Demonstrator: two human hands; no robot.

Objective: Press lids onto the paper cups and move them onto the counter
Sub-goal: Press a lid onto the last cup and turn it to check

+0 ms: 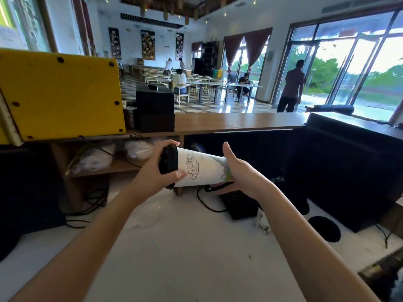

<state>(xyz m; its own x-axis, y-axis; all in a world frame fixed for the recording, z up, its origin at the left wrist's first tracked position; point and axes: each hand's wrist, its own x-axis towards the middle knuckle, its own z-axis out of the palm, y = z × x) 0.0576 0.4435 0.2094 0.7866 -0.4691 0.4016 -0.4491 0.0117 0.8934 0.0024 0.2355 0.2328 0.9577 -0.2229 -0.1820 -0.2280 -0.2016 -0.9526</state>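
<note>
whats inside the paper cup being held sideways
Contents cannot be seen: a black lid covers the mouth of the paper cup. The left hand grips the lid end, the right hand holds the base.

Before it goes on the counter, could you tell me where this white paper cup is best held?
I'd wrap the white paper cup's bare middle from above: it lies sideways, the black lid in the left hand, its base in the right hand.
</note>
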